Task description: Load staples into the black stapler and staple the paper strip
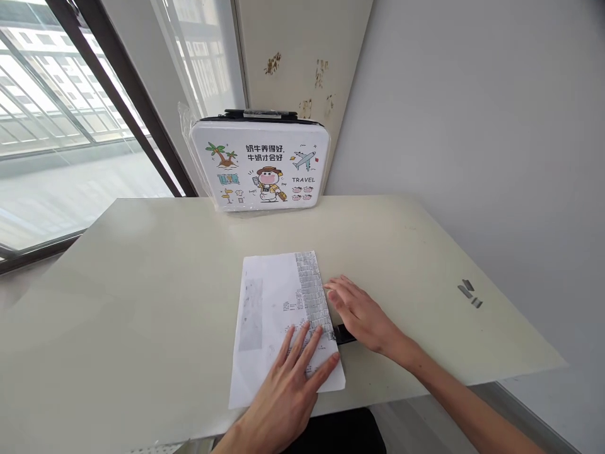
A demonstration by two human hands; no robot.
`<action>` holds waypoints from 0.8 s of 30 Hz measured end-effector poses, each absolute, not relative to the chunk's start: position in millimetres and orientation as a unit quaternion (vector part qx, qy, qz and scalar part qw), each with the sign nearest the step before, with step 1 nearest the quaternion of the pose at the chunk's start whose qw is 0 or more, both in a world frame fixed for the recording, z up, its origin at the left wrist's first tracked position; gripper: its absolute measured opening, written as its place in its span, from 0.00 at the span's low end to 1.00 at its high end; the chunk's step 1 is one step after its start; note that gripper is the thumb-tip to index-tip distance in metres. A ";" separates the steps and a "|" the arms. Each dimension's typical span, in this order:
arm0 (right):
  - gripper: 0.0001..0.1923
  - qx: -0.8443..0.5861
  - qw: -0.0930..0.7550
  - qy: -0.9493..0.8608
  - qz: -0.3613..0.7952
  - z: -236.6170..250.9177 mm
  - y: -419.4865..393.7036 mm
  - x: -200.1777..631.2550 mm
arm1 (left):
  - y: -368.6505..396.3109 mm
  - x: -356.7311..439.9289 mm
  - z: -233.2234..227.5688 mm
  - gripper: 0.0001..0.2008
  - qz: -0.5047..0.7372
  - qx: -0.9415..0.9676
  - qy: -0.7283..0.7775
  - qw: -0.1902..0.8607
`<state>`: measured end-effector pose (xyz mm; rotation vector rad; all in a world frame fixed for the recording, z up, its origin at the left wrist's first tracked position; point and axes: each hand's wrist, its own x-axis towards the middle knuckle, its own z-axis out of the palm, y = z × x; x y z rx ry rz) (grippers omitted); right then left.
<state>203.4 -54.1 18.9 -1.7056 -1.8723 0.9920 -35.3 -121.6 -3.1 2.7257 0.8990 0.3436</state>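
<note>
Work surface: a pale table (165, 284). A printed paper (271, 271) lies flat at the near middle of it, a grey banded strip (312, 290) running along its right side from the far corner towards the near end.

The left hand (293, 384) is spread wide, its fingers on the near part of the paper; it grips nothing. The right hand (362, 315) is at the paper's right edge, fingers close together and slightly bent. Its underside is hidden, so whether it holds anything cannot be told. A black object (344, 334) shows between the right hand and the paper, too covered to identify.

Step in hand, as judged: steadying the paper while attending to its right edge. The next move calls for the left hand's steady pressure and for right fingertips kept close to that edge, without creasing it.

Also noted: small grey pieces (466, 290) at far right; an upright white case (265, 183) at the far side.
</note>
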 end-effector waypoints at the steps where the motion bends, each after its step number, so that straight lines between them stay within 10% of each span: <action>1: 0.30 -0.617 0.200 -0.677 0.348 19.0 -55.0 202.0 | -121.5 -33.9 -3.7 0.46 0.120 0.936 0.308 0.126; 24: 0.37 -0.654 0.074 -0.691 0.298 32.8 -59.7 182.7 | -123.4 -24.4 -0.5 0.38 0.116 0.932 0.311 0.142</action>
